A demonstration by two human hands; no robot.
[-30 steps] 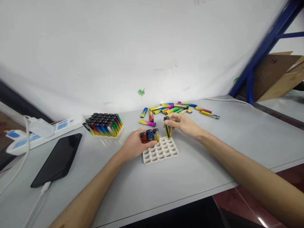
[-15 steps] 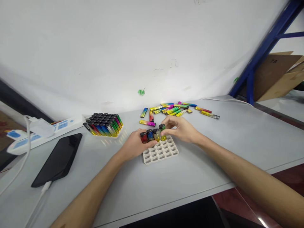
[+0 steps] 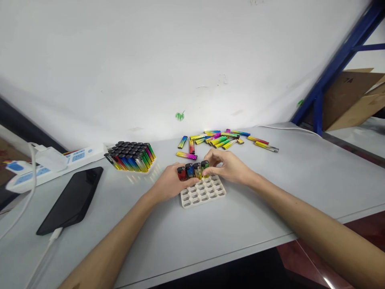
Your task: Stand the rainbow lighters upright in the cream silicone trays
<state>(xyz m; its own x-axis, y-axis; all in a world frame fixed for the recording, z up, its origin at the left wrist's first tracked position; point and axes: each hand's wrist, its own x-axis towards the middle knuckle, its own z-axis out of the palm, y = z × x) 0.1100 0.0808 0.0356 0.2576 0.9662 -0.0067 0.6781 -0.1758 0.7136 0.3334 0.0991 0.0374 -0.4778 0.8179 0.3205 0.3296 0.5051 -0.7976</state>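
Note:
A white tray point(image 3: 203, 196) with rows of oval holes lies on the table before me. Along its back row stand a red lighter point(image 3: 181, 174), a blue lighter point(image 3: 189, 171), a clear-yellowish lighter point(image 3: 197, 170) and a green-yellow lighter point(image 3: 205, 167), black tops up. My left hand point(image 3: 170, 181) is closed around the left end of this row, thumb across the front and fingers partly hidden behind. The thumb and fingers of my right hand point(image 3: 226, 166) pinch the green-yellow lighter from the right. Its lower end is low at the tray; whether it is fully seated I cannot tell.
Several loose metallic lighters point(image 3: 221, 140) lie scattered behind the tray. A filled lighter tray point(image 3: 132, 157) stands to the left, near a black phone point(image 3: 72, 200) on a cable and a power strip point(image 3: 78, 158). The wall borders the table's back; cardboard boxes point(image 3: 351, 96) are at right.
The green-yellow lighter in my right hand now stands slightly lower and more in line with the row. My left hand keeps its place. The view has shifted slightly.

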